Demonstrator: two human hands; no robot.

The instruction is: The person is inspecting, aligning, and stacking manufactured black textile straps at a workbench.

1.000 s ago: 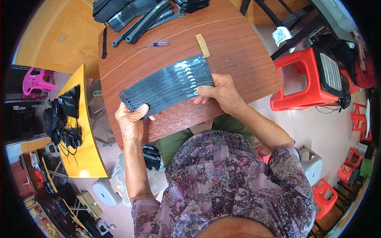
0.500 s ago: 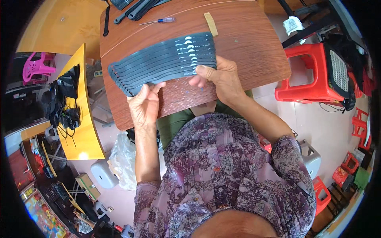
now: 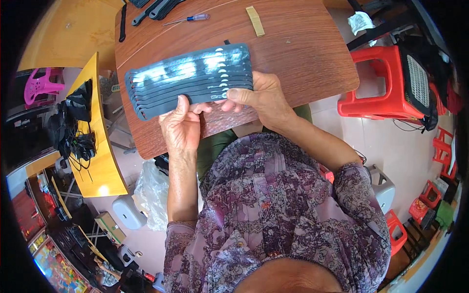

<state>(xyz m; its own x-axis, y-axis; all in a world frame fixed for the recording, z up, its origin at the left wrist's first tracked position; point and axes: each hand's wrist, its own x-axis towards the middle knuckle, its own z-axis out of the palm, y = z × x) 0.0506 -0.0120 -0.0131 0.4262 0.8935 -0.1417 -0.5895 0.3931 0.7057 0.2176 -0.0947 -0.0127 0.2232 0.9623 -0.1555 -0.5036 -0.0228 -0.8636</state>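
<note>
A fanned stack of flat, dark grey-black strips (image 3: 171, 83) with white printed marks near the right end is held over the brown table (image 3: 303, 63). Glare crosses its upper layers. My left hand (image 3: 181, 128) grips the lower edge left of the middle, thumb in front and fingers underneath. At the lower right corner, my right hand (image 3: 264, 100) is closed on the same stack, its thumb pressing near the white marks. The fingertips of both hands come near each other below the edge. What lies behind the stack is hidden.
On the table's far side lie a screwdriver (image 3: 195, 18) with a clear blue-purple handle, a yellowish strip (image 3: 255, 22), and several dark flat tools (image 3: 161, 9). Black cables (image 3: 85, 141) rest on a yellow table at left. A red stool (image 3: 364, 97) stands at right.
Both hands have shifted the stack, its right end moving left. It has tilted, so bright glare now shows on its upper layers. My right hand has come closer to my left.
</note>
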